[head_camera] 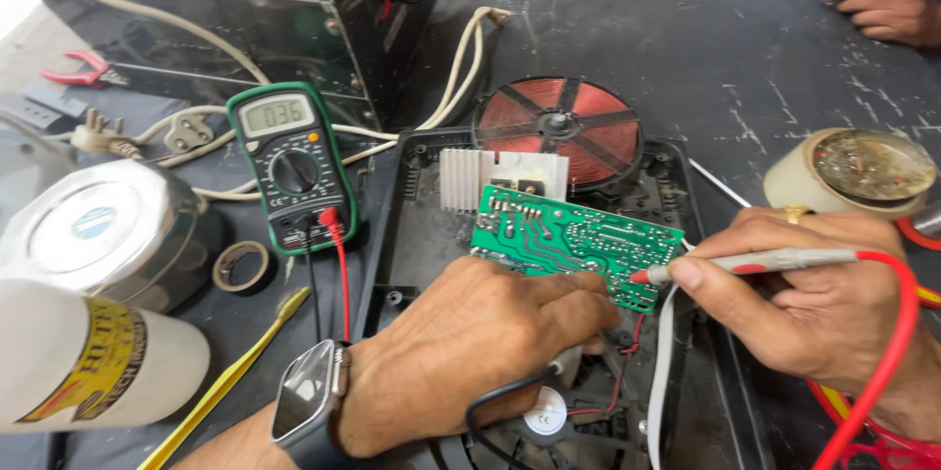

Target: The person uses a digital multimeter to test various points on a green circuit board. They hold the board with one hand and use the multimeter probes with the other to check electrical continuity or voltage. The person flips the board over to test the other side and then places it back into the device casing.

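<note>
Right hand (814, 303) closed, pinching red probe (774, 260) onto green circuit board (573, 240); left hand (480, 343) curled, fingers pressing board edge.

A dark, scuffed workbench (745, 68) fills the view. A black metal cabinet (245, 9) stands at its back left. Daylight falls from the upper left.

Left hand (470, 352): bare, no sleeve in view; black rectangular smartwatch with glossy dark glass face (306, 394) strapped at wrist. Right hand (814, 308): bare, forearm uncovered; gold-coloured metal ring (796, 212) worn on one finger.
</note>
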